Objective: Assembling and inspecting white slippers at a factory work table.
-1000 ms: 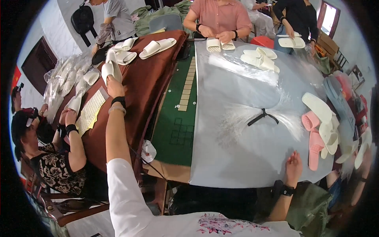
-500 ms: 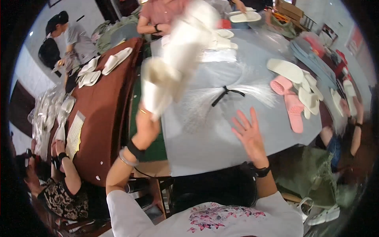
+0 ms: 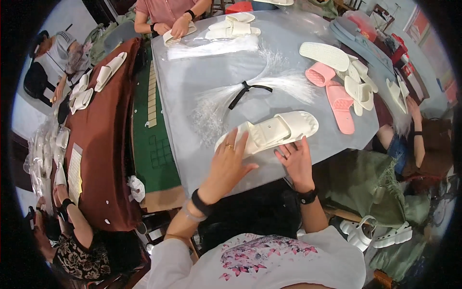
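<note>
A pair of white slide slippers (image 3: 301, 124), one fitted against the other, lies in front of me near the close edge of the grey-covered table. My left hand (image 3: 227, 163) rests over its left end, fingers stretched out and thumb standing apart; it covers part of that slipper. Just below the right half is my right hand (image 3: 298, 166), palm turned up and fingers spread, the fingertips close to the sole's edge. Whether they touch it I cannot tell. Beyond the slippers lies a bundle of clear thin strands or bags (image 3: 214, 98), tied with a black strap (image 3: 246, 89).
Pink slippers (image 3: 340, 108) and several white slippers (image 3: 325, 56) lie at the right. Farther off, a person's hands (image 3: 179, 28) hold a white slipper beside a white stack (image 3: 214, 47). A brown-covered table (image 3: 113, 159) with slippers stands left; another person works there.
The white slippers, held up high in my left hand before, now lie on the table. My left hand has come down and right, its grip loosened. My right hand has shifted slightly left.
</note>
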Available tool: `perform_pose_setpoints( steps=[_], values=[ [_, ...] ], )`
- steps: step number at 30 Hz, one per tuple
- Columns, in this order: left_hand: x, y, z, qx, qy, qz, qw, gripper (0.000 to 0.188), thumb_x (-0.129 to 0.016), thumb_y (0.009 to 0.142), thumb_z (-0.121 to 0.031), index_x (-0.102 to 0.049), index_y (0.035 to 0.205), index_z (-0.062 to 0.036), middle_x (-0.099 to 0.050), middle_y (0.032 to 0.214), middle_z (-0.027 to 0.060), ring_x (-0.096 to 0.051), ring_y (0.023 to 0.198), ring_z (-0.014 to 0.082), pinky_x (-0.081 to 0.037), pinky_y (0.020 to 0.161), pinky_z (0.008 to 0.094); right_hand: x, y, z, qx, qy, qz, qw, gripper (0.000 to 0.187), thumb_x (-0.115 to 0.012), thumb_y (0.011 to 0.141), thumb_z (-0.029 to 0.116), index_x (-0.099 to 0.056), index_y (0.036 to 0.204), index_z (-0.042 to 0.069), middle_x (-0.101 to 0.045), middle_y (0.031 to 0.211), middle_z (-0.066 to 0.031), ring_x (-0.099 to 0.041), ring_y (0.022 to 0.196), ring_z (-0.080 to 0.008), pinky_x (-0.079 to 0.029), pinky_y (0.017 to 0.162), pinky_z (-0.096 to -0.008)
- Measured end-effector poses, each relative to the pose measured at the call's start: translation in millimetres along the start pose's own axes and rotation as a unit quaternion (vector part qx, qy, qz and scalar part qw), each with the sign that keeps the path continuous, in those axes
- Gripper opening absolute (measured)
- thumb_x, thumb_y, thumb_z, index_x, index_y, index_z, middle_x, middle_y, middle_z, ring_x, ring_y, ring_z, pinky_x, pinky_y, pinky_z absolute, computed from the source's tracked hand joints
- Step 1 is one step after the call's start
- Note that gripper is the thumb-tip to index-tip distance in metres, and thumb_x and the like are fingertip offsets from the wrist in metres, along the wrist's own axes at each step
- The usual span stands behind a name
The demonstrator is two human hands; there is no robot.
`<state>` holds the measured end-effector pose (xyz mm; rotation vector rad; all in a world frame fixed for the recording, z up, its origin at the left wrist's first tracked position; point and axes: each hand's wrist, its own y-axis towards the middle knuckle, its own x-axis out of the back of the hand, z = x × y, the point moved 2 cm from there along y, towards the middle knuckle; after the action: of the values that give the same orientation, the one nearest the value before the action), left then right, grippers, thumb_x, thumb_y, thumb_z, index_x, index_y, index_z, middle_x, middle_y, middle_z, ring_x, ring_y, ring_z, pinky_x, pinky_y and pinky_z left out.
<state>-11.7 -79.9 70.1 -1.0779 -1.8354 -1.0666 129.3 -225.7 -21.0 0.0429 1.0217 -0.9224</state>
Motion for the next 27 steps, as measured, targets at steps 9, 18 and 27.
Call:
perform_pose_setpoints(
  steps=[9, 18, 27],
  values=[
    [-49.4, -18.2, 32.0, 0.034, 0.006, 0.032, 0.999, 0.067, -0.07, 0.064, -0.014, -0.041, 0.124, -0.0173, -0.033, 0.135, 0.0112, -0.031, 0.123, 0.0335, -0.034, 0.096, 0.0445, 11.2, -6.6, 11.5, 0.042, -0.065, -0.042, 0.996, 0.042, -0.039, 0.092, 0.036, -0.038, 0.121, 0.005, -0.049, 0.112, -0.0055, -0.048, 0.098, -0.0183, -0.04, 0.085, -0.0324],
    [-10.2, -69.2, 54.2, 0.001, 0.03, 0.059, 0.998, 0.041, -0.044, 0.073, 0.006, -0.055, 0.106, -0.0139, -0.042, 0.131, 0.0037, -0.033, 0.125, 0.0273, -0.026, 0.1, 0.0483, 33.2, 1.7, 47.9, 0.252, -0.071, -0.129, 0.956, 0.036, -0.043, 0.091, 0.036, -0.051, 0.106, 0.004, -0.057, 0.094, -0.0023, -0.054, 0.083, -0.0134, -0.042, 0.076, -0.0263],
    [-13.6, -95.0, 51.1, 0.26, -0.258, -0.17, 0.915, 0.024, -0.047, 0.082, 0.003, -0.052, 0.104, -0.0007, -0.044, 0.125, 0.0149, -0.047, 0.11, 0.0274, -0.042, 0.087, 0.0318, -24.4, -32.4, 48.2, 0.224, -0.209, 0.022, 0.952, 0.038, -0.035, 0.094, 0.026, -0.037, 0.124, 0.002, -0.047, 0.122, -0.0082, -0.048, 0.108, -0.0189, -0.039, 0.092, -0.0339]
  ],
)
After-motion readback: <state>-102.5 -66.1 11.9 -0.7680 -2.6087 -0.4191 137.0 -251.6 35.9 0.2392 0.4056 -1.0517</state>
